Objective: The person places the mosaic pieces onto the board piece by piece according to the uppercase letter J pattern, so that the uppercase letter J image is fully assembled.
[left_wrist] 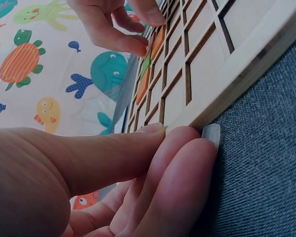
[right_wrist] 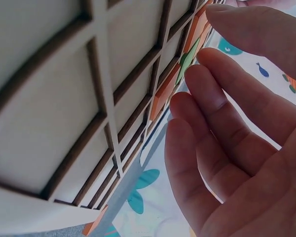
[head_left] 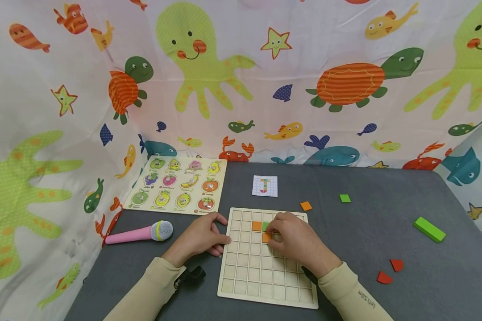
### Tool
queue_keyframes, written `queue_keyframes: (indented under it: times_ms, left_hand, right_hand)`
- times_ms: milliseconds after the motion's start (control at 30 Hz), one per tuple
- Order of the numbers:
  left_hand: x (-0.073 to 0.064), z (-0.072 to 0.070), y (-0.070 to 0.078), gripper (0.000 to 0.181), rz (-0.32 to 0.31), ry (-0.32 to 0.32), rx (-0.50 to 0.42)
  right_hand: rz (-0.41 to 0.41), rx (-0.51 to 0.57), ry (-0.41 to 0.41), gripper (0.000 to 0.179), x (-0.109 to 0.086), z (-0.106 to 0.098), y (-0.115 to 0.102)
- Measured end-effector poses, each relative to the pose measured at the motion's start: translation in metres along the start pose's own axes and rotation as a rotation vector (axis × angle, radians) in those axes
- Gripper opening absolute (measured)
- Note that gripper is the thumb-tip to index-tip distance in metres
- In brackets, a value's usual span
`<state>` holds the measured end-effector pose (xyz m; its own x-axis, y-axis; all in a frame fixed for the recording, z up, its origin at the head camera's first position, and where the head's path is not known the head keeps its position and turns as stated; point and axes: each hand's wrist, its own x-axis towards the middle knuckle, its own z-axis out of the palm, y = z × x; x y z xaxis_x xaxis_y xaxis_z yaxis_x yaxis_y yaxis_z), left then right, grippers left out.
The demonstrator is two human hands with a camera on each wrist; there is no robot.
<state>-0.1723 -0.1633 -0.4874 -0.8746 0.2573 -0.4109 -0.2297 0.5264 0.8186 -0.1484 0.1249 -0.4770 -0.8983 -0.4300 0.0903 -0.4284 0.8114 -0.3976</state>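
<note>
A square board of pale wood [head_left: 254, 274], divided by raised lines into many small cells, lies on a dark grey surface [head_left: 345, 249] in front of the person. The left hand [head_left: 201, 234] holds the board at its left edge, with the thumb on the upper rim and the fingers against the side. The right hand [head_left: 299, 240] is above the upper right part of the board; its fingers are gently bent, and the thumb stands apart from the index finger. The fingertips are at the tiles, but whether they press on one, one cannot tell.

In the cells, one flat orange square tile [head_left: 257, 226] sits beside a flat green square tile [head_left: 265, 226], and a second orange tile [head_left: 267, 237] is just below the green one. Behind the board lies a small white card with a coloured J pattern [head_left: 264, 186]. To the right are a loose orange tile [head_left: 306, 206], a loose green tile [head_left: 345, 198], a long bright green block [head_left: 430, 229] and two small red pieces [head_left: 396, 265]. To the left are a pink toy microphone [head_left: 132, 235] and a cream fruit board [head_left: 222, 173]. A white cloth with printed sea animals [head_left: 241, 26] hangs behind.
</note>
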Motion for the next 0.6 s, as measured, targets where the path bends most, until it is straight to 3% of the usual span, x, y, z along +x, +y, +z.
queue_keyframes:
  times_ms: [367,600]
  left_hand:
    - [-0.002,0.003,0.005,0.051,0.007,-0.001,0.003]
    - [-0.007,0.004,0.006,0.049,-0.023,0.028,0.042]
  right_hand:
    - [0.028,-0.026,0.020,0.018,-0.003,-0.015,0.017]
    - [0.101,-0.014,0.020,0.022,-0.006,-0.045,0.067]
